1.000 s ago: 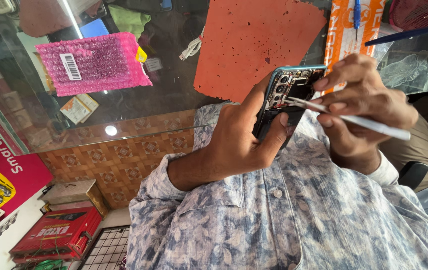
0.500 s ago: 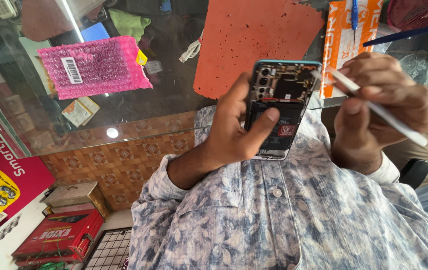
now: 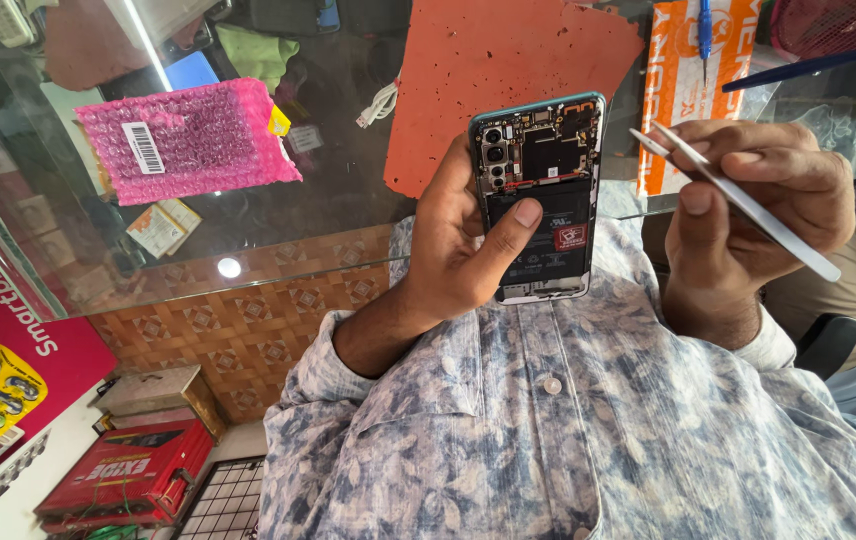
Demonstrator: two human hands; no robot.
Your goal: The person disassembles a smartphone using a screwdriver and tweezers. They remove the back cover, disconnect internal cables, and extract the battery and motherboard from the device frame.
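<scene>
My left hand (image 3: 458, 240) grips an opened smartphone (image 3: 540, 190) with its back cover off, so the black battery, circuit board and camera modules show. The thumb lies across the battery. My right hand (image 3: 748, 215) holds silver tweezers (image 3: 738, 200) to the right of the phone; their tips point up and left, a little away from the phone's upper right edge and not touching it. Both hands are raised above my lap, in front of a glass counter.
An orange work mat (image 3: 508, 70) lies on the glass counter (image 3: 278, 225) behind the phone, with a pink bubble-wrap pouch (image 3: 183, 140) at the left. Blue pens (image 3: 798, 65) lie at the top right. Red boxes (image 3: 128, 470) sit on the floor at lower left.
The tweezers' tips were at the phone's board, then drew away to the right. My left hand turned the phone upright, facing me, and lifted it slightly.
</scene>
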